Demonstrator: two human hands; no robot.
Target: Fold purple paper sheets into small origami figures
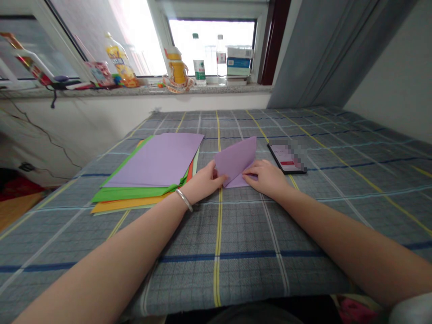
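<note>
A desk (pixel 189 279) draped in grey plaid cloth spreads beneath a person's left hand (pixel 203 181) and right hand (pixel 266 177) and well out to both sides of them. One grey curtain (pixel 324 49) hangs beyond the right grip, off to its right, and one stone windowsill (pixel 141 91) runs well past both grips. Two bare forearms (pixel 114 252) slant inward from the near edge, bringing the hands close together, low over the cloth.

Just left of the left grip lies one stack of coloured paper (pixel 151 162), purple uppermost, green and orange below, its sheets overlapping too closely to count; the left wrist stands before its near right corner. Between the grips is one folded purple sheet (pixel 236 157), one half raised at a slant, the other flat, partly hidden by the right hand. The left grip pinches its near left corner, thumb in front; the right grip bunches thumb and fingertips against its right part, though whether paper is caught there cannot be told.

One phone (pixel 286 159), screen lit, rests just right of the right grip. On the sill beyond both grips stand one yellow drink bottle (pixel 121 60), one pile of boxes (pixel 238 65), one yellow flask (pixel 177 69) and two clear bottles (pixel 200 69). One silver bangle (pixel 184 200) circles the left wrist.
</note>
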